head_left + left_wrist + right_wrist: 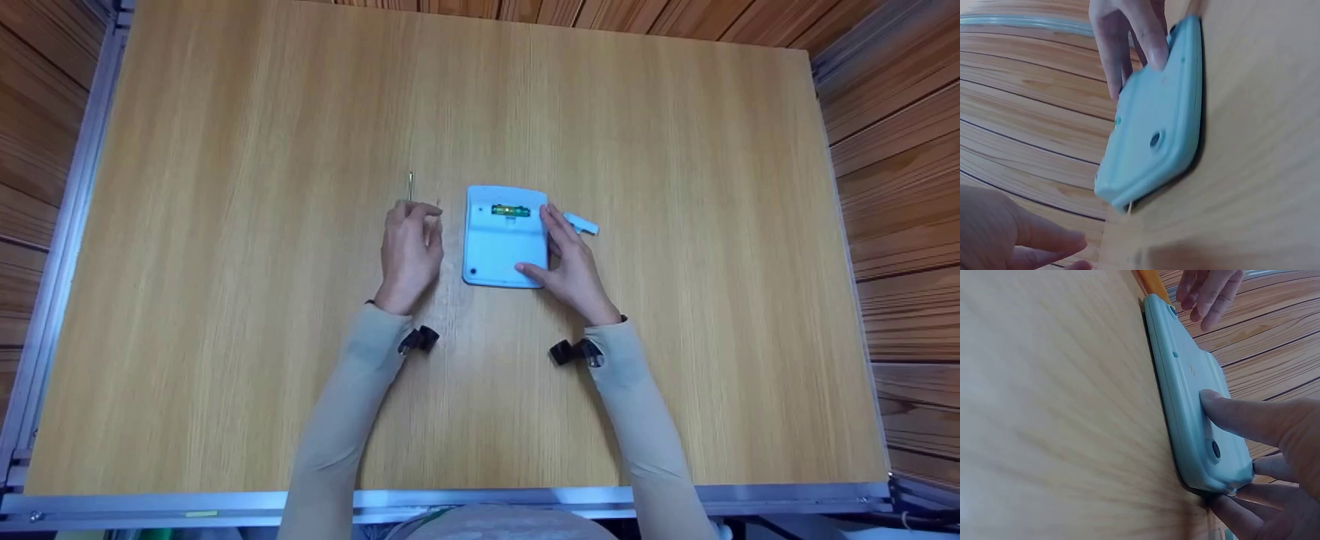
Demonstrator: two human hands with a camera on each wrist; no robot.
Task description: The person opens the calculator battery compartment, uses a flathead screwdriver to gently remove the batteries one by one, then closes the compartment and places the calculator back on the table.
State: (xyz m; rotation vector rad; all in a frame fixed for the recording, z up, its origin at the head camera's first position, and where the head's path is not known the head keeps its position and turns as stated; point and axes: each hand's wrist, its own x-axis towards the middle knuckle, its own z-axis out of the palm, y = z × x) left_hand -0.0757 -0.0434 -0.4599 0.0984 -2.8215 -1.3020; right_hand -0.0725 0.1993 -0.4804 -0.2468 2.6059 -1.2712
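Observation:
A light blue calculator (504, 251) lies back up on the table, a green battery (511, 211) showing in its uncovered slot. My right hand (574, 274) holds its right side, the thumb (1224, 408) on the back and the fingers along the edge. Left of it, my left hand (411, 247) hovers with loosely bent fingers, apart from the calculator. A thin metal shaft (410, 184), like a screwdriver's, shows just beyond that hand; its other end is hidden. The small light blue battery cover (581, 223) lies by my right fingertips.
The wooden table (225, 337) stretches widely around the calculator. A metal rail (465, 501) runs along the near edge, another (75, 225) along the left. Wood-panelled walls (900, 225) enclose the sides and back.

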